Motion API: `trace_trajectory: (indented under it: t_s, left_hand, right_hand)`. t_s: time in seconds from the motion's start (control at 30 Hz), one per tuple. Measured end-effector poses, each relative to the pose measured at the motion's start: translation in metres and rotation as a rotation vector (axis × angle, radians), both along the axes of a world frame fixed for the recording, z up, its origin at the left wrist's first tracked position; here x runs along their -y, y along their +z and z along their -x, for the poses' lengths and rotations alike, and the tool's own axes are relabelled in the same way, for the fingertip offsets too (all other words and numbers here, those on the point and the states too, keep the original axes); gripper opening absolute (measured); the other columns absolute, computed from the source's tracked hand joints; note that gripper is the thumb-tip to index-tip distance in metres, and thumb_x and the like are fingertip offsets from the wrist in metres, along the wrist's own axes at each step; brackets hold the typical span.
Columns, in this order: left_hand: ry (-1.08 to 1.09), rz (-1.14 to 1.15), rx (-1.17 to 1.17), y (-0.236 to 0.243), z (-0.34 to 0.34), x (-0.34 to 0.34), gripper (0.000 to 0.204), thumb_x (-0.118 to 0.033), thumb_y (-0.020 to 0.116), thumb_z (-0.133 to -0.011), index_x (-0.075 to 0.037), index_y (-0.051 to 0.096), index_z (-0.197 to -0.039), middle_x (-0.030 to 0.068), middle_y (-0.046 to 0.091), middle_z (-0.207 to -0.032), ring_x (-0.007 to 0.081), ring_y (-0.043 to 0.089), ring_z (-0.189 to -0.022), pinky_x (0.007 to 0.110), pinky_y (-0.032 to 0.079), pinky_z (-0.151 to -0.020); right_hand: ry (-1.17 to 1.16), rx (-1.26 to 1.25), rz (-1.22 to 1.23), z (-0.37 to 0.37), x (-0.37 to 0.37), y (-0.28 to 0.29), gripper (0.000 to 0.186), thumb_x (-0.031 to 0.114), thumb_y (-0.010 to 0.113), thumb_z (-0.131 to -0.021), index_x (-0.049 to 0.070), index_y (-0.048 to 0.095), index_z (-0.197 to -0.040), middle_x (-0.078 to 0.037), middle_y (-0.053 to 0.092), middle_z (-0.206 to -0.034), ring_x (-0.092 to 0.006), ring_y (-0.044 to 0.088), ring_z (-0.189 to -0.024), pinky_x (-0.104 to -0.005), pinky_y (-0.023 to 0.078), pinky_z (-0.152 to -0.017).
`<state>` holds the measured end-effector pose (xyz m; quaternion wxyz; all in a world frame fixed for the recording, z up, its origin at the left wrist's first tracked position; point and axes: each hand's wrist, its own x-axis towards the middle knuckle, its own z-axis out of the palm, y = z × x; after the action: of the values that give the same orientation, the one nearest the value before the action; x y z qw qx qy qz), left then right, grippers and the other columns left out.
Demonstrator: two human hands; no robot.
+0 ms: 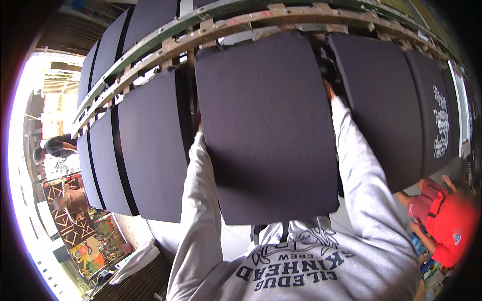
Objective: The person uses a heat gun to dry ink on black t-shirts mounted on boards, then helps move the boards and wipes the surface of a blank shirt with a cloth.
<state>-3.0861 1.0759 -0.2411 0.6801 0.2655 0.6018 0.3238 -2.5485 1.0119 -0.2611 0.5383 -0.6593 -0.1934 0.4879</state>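
The left hand [200, 125] and right hand [329, 90] flank one dark cloth-covered board [271, 130]; with fingers mostly hidden at its side edges, whether they clamp it cannot be told. Its long axis runs from the chest toward two rails [236, 23], the right hand farther along. Three similar boards [150, 145] lie leftward, at least two rightward; three other people [444, 226] show.
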Motion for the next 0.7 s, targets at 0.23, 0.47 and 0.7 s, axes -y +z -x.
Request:
trace_trajectory:
  t_s: [0.23, 0.47, 0.7]
  left_hand:
    - [0.033, -0.277, -0.413, 0.044, 0.045, 0.003, 0.067, -0.065, 0.051, -0.098, -0.008, 0.065, -0.131, 0.0048, 0.068, -0.111, 0.0154, 0.062, -0.089, 0.03, 0.051, -0.076]
    - [-0.284, -0.5, -0.099, 0.246, -0.122, 0.326, 0.051, -0.053, 0.064, -0.096, -0.005, 0.067, -0.112, 0.0098, 0.068, -0.109, 0.0175, 0.067, -0.095, 0.032, 0.055, -0.07]
    - [-0.966, -0.308, 0.537, 0.167, -0.37, 0.482, 0.049, -0.038, 0.064, -0.101, -0.003, 0.058, -0.135, 0.0052, 0.067, -0.119, 0.0134, 0.06, -0.11, 0.029, 0.047, -0.096]
  right_hand:
    - [0.04, -0.223, -0.382, 0.054, 0.135, 0.188, 0.072, 0.055, 0.035, -0.107, 0.004, 0.03, -0.158, -0.017, 0.032, -0.163, -0.0288, 0.028, -0.151, -0.0443, 0.025, -0.122]
    - [0.031, -0.408, -0.066, -0.004, 0.451, 0.205, 0.053, 0.045, 0.042, -0.106, -0.002, 0.061, -0.122, -0.017, 0.069, -0.114, -0.0284, 0.067, -0.108, -0.0419, 0.055, -0.09]
    - [-0.619, -0.697, 0.103, -0.158, 0.527, 0.116, 0.027, 0.014, 0.056, -0.089, 0.0, 0.06, -0.111, -0.014, 0.062, -0.115, -0.0311, 0.059, -0.113, -0.0487, 0.049, -0.1]
